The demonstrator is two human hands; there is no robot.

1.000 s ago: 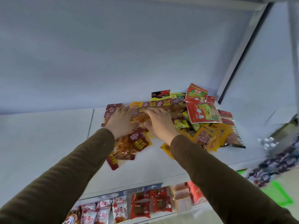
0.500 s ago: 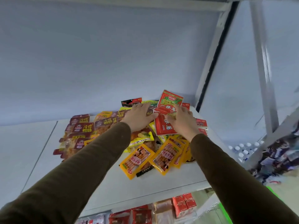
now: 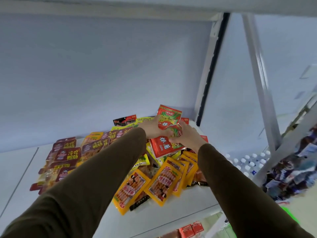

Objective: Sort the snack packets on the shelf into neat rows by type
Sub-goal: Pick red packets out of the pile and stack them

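A heap of snack packets lies on the white shelf (image 3: 106,222). Dark red packets (image 3: 67,154) are spread at the left. Yellow packets (image 3: 161,183) fan out at the front, and red-and-green packets (image 3: 163,146) sit at the back right. My left hand (image 3: 151,128) and my right hand (image 3: 186,137) both grip one red-and-green packet (image 3: 167,125), lifted a little above the heap. Another red-and-green packet (image 3: 169,114) stands up behind it. Yellow-green packets (image 3: 144,120) and a black one (image 3: 124,120) lie at the back.
The shelf's back wall (image 3: 103,74) rises right behind the heap. A metal upright (image 3: 208,66) closes the right end. Bottles with white caps (image 3: 248,164) stand beyond it. Red boxes (image 3: 190,230) sit on the lower shelf.
My hands left the dark red packets and moved right to the red-and-green ones. They now grip one of them between them. My view swung right.
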